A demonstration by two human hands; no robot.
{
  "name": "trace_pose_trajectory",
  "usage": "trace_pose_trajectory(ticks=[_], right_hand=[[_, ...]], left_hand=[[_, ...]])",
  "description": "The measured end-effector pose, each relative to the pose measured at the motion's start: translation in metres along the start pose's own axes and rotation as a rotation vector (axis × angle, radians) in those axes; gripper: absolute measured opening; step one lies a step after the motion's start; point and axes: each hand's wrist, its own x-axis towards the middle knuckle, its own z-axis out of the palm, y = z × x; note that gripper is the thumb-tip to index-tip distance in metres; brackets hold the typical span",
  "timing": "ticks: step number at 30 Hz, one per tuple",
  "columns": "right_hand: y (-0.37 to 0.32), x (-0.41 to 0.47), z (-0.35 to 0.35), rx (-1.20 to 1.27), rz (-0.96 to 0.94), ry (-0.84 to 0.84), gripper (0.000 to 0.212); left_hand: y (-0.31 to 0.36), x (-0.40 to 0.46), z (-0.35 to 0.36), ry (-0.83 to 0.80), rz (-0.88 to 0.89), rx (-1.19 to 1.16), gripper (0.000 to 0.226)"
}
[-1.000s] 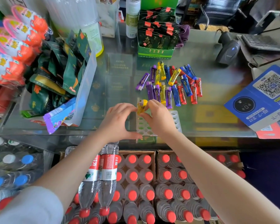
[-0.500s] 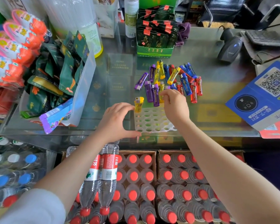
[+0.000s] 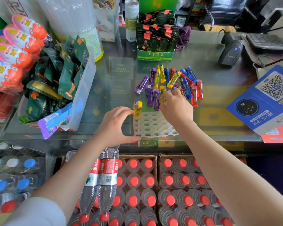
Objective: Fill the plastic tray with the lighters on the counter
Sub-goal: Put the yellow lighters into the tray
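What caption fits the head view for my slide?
Left hand steadies the white tray holding one yellow lighter while right hand reaches into the lighter pile.

The glass counter (image 3: 219, 88) carries a white plastic tray (image 3: 153, 126) at its near edge, with one yellow lighter (image 3: 137, 108) standing upright in the tray's far left corner. Just beyond the tray lies a loose heap of lighters (image 3: 173, 84) in purple, yellow, blue and red. Also on the counter are a clear bin of snack packets (image 3: 59, 85) at the left, a green display box (image 3: 155, 46) at the back, a barcode scanner (image 3: 230, 53) and a blue QR sign (image 3: 265, 98) at the right.
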Motion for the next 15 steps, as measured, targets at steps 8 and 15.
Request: trace_pose_trajectory(ticks=[8,15], right_hand=[[-0.031,0.018,-0.001,0.009,0.081,-0.079,0.024],[-0.033,0.015,0.002,0.132,0.186,-0.024,0.016]], left_hand=[[-0.010,-0.010,-0.016,-0.022,0.025,0.068,0.097],[-0.016,-0.020,-0.013,0.003,0.003,-0.026,0.095]])
